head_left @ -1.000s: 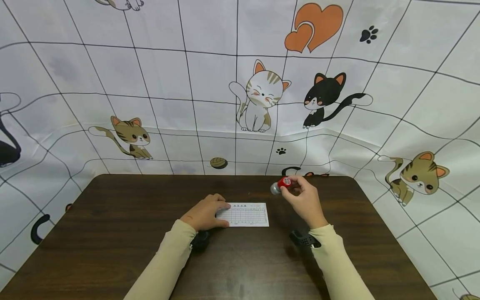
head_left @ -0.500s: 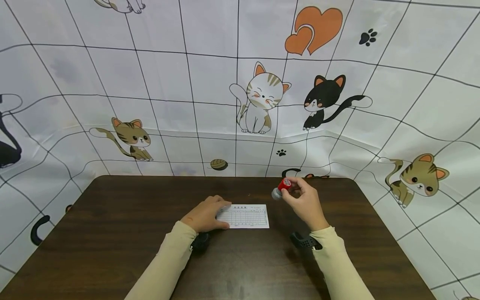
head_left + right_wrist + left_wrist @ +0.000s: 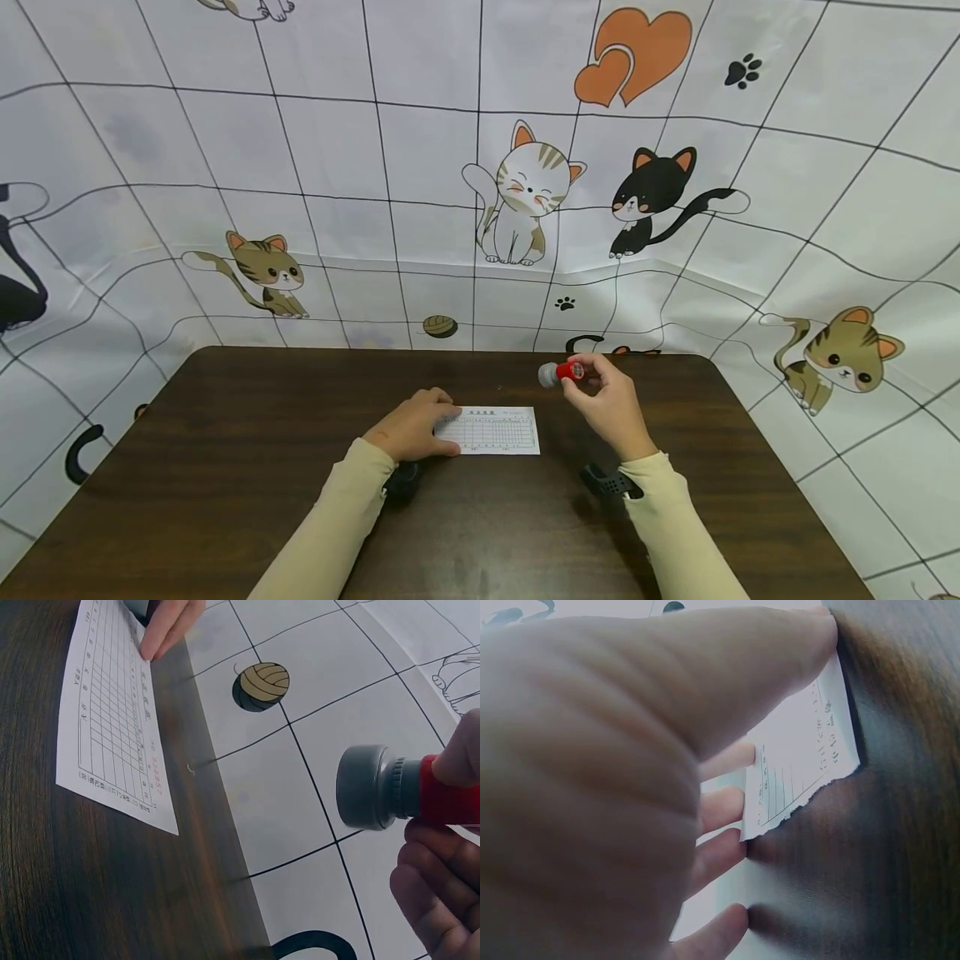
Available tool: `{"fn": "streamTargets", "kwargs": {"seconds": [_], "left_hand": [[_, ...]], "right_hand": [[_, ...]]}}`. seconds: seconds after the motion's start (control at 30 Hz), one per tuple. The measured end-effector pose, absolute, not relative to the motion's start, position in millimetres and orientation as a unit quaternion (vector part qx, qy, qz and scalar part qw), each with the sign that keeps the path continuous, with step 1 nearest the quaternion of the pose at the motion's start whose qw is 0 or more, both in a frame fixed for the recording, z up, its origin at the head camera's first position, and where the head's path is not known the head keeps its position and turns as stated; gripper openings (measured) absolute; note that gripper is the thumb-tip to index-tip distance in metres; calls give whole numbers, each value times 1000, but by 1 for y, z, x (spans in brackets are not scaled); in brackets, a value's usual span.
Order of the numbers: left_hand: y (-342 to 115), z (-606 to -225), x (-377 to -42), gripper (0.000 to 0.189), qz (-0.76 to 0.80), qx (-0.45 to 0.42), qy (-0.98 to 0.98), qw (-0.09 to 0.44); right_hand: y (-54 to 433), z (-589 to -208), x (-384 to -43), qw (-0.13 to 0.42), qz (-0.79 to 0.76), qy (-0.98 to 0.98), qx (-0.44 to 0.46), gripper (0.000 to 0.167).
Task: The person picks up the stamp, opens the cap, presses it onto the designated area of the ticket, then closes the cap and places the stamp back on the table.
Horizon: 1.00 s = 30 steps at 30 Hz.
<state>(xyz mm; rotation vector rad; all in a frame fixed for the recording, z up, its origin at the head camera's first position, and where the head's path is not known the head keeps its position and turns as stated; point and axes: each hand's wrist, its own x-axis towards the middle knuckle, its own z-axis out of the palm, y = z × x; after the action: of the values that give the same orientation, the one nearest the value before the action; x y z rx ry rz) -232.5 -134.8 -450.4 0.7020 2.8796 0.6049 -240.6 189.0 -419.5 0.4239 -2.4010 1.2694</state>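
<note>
A printed paper form (image 3: 495,432) with a grid table lies on the brown table. My left hand (image 3: 415,427) rests on its left end, thumb by the near edge and fingertips by the far edge. The left wrist view shows the form's torn, ragged edge (image 3: 802,802) beside the spread fingers. My right hand (image 3: 611,404) pinches the red body of a red-and-grey stamp (image 3: 570,370) between thumb and fingers, above the table to the right of the form. Its wide grey end (image 3: 364,787) points left, apart from the paper. The red end carries a pale round marking.
The dark brown tabletop (image 3: 225,467) extends around both arms. Behind its far edge hangs a white sheet (image 3: 420,233) printed with cats and grid lines. Black straps (image 3: 611,482) sit at the wrists.
The stamp has tilted in my right hand: its grey end has swung up from pointing down-left to nearly level. The left hand and the form stay in place.
</note>
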Motion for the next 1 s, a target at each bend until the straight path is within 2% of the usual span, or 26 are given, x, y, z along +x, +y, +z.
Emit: {"fn": "streamTargets", "kwargs": {"seconds": [1.0], "left_hand": [[-134, -449, -233, 64, 191, 245, 949, 58]], "right_hand": [[184, -428, -240, 136, 426, -876, 179, 30]]}}
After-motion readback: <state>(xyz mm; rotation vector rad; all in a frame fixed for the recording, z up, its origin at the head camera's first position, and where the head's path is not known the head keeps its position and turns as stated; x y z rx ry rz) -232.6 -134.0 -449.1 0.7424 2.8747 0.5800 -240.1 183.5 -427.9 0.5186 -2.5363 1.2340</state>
